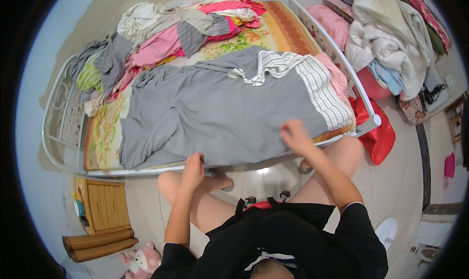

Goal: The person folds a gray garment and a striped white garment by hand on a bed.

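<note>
A grey cloth (227,106) with a white, black-striped band (322,92) at its right end lies spread across the bed in front of me, wrinkled at the left. Its striped top edge is folded over near the far side. My right hand (296,135) hovers over or just touches the cloth's near right part, fingers loosely bent and apart, with nothing visible in them. At the near edge of the bed my left hand (194,170) is curled beside the cloth's hem. A small dark spot shows at its fingertips; whether it grips anything is hidden.
Heaped clothes (157,40) line the bed's far side. White metal rails (329,46) close off its right end. Beyond them are a white quilt (388,40) and a red bag (377,132). A wooden cabinet (106,205) and a pink plush toy (144,259) stand at lower left.
</note>
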### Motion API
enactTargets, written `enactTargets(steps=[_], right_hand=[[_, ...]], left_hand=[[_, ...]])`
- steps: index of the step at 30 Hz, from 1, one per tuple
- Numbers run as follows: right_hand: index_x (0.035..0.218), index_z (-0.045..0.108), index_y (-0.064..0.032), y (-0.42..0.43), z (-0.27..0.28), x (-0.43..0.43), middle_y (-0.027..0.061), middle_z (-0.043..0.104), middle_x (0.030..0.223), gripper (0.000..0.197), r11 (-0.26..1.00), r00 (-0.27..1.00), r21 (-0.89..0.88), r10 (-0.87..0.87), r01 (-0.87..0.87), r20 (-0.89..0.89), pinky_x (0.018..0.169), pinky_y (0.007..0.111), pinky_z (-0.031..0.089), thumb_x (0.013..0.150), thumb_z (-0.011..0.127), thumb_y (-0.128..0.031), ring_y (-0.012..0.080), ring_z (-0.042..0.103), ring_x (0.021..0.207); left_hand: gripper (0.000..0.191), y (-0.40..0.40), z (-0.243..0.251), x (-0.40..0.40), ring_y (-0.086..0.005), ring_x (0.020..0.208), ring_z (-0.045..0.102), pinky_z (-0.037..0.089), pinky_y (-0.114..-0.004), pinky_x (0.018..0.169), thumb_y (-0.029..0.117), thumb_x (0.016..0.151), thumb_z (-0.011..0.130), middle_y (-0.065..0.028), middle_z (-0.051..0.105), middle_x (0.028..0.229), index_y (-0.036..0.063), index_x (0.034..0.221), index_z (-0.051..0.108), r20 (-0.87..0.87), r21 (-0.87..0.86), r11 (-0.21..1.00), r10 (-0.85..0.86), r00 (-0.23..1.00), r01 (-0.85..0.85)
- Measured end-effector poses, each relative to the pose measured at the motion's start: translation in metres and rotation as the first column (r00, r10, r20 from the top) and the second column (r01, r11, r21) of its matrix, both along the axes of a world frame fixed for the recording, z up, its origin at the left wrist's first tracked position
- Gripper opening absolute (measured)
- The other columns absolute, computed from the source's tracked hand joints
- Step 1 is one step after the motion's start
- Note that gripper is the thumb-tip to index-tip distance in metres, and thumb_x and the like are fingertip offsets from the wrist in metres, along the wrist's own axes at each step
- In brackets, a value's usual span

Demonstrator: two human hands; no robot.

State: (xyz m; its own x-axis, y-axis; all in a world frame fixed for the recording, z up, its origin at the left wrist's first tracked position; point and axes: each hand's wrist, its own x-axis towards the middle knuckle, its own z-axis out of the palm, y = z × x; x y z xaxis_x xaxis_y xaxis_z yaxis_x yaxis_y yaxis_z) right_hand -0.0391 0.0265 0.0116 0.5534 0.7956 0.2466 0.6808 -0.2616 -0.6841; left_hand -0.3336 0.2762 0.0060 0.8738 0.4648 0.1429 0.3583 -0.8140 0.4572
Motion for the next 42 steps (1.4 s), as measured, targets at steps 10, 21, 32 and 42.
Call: enactTargets(steps=[10, 21, 32, 42], right_hand=[[0.109, 0.053, -0.002, -0.101, -0.006, 0.177, 0.0203, 0.058, 0.106, 0.053, 0.475, 0.607, -0.483, -0.779, 0.735, 0.158, 0.082, 0.043, 0.045, 0.067, 0.071, -0.03, 0.033, 0.057, 0.095], [0.075, 0.062, 0.0009, -0.189, -0.059, 0.213, 0.0213, 0.063, 0.077, 0.023, 0.683, 0.713, -0.317, -0.701, 0.658, -0.031, 0.071, 0.039, 0.048, 0.071, 0.064, -0.021, 0.0331, 0.062, 0.075], [0.085, 0.054, -0.0024, 0.01, -0.005, 0.018, 0.0156, 0.054, 0.089, 0.013, 0.982, 0.986, 0.188, -0.02, -0.012, 0.163, 0.077, 0.04, 0.042, 0.073, 0.058, -0.001, 0.0338, 0.051, 0.088], [0.086, 0.056, -0.0015, 0.181, -0.012, -0.162, 0.0128, 0.056, 0.09, 0.012, 0.941, 0.871, 0.182, 0.332, -0.284, -0.361, 0.073, 0.035, 0.044, 0.074, 0.06, -0.002, 0.0294, 0.053, 0.085]], left_hand=[[0.031, -0.081, 0.005, 0.107, -0.0325, 0.088, 0.049, 0.041, -0.039, 0.077, 0.003, 0.069, 0.062, -0.0144, 0.052, 0.095, 0.0034, 0.098, 0.053, 0.211, 0.016, 0.986, -0.168, 0.963, 0.169], [0.026, -0.109, 0.001, 0.157, -0.0336, 0.092, 0.049, 0.042, -0.04, 0.079, 0.004, 0.072, 0.061, -0.0145, 0.054, 0.097, 0.0039, 0.097, 0.055, 0.203, -0.097, 0.973, -0.187, 0.961, 0.21], [0.026, -0.049, 0.039, 0.084, -0.0337, 0.097, 0.049, 0.042, -0.038, 0.083, 0.01, 0.075, 0.062, -0.0144, 0.054, 0.1, 0.0043, 0.1, 0.056, 0.141, -0.057, 0.998, -0.006, 0.99, 0.015], [0.028, 0.133, 0.021, -0.095, -0.036, 0.095, 0.052, 0.043, -0.041, 0.081, 0.006, 0.075, 0.061, -0.0171, 0.056, 0.099, 0.0028, 0.102, 0.056, 0.171, 0.144, 0.731, 0.646, 0.744, -0.667]])
